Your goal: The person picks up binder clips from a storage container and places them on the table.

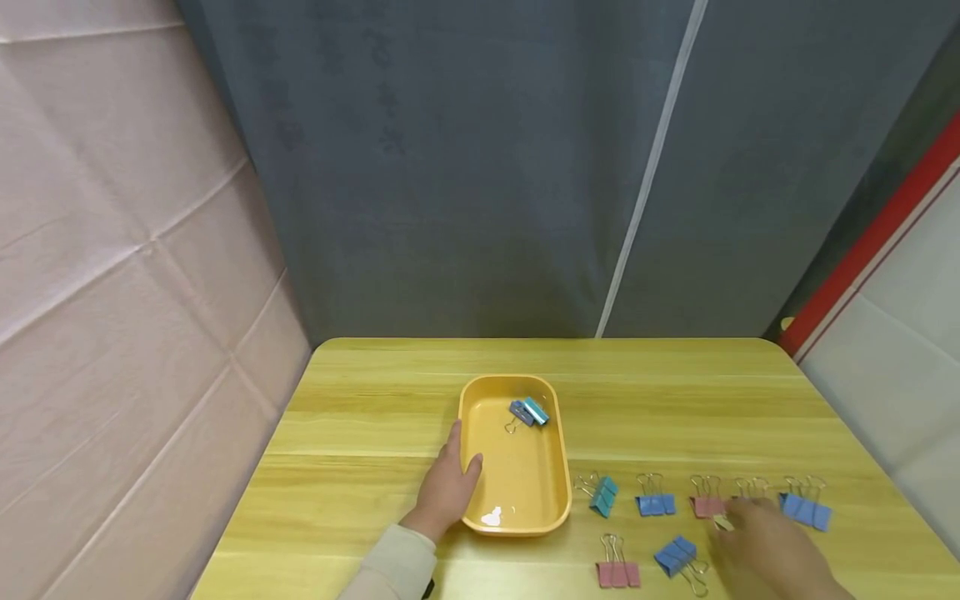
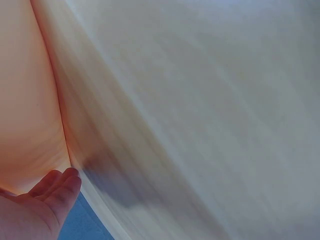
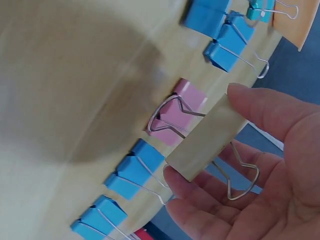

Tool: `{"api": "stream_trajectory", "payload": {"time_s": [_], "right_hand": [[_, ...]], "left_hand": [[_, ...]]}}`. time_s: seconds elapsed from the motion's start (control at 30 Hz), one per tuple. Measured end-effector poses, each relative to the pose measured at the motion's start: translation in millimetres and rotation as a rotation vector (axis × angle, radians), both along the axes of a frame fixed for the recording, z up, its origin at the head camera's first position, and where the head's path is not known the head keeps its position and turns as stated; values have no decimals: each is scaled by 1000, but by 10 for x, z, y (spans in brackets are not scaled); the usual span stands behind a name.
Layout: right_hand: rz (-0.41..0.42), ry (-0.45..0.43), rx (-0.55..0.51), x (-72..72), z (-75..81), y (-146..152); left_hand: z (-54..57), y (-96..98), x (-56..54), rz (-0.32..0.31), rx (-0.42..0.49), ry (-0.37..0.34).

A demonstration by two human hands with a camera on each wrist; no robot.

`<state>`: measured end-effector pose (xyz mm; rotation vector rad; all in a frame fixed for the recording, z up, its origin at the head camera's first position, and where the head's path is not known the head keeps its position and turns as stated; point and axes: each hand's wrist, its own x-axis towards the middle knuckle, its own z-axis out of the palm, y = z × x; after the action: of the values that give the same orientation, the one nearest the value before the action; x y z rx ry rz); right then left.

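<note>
In the head view, my left hand [image 1: 446,485] is at the left side of a yellow tray [image 1: 514,532], its thumb over the rim and its fingers along the outer wall. Inside the tray, toward the back right, lie a dark blue binder clip [image 1: 521,413] and a teal binder clip [image 1: 536,410]. My right hand [image 3: 270,165] pinches a pale yellow binder clip [image 3: 206,137] between thumb and fingers, its wire handle pointing toward the palm. It is over the row of clips, close to a pink binder clip [image 3: 176,111], and hides part of another clip in the head view.
Right of the tray lie a teal binder clip [image 1: 603,497], a blue clip [image 1: 656,505] and, far right, another blue clip [image 1: 806,511]. Nearer the front are a pink clip [image 1: 618,575] and a blue clip [image 1: 677,555]. A dark curtain [image 1: 450,167] hangs behind the wooden table [image 1: 337,467].
</note>
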<state>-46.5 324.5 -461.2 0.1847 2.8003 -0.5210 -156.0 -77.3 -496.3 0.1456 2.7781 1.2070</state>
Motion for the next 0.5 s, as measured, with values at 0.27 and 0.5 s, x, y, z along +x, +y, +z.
{"api": "stream_trajectory", "payload": {"time_s": [0.27, 0.5], "right_hand": [[21, 0, 8, 45, -103, 8], [31, -21, 46, 56, -195, 17]], "left_hand": [[-10, -7, 2, 5, -6, -7], [4, -2, 8, 1, 5, -4]]}}
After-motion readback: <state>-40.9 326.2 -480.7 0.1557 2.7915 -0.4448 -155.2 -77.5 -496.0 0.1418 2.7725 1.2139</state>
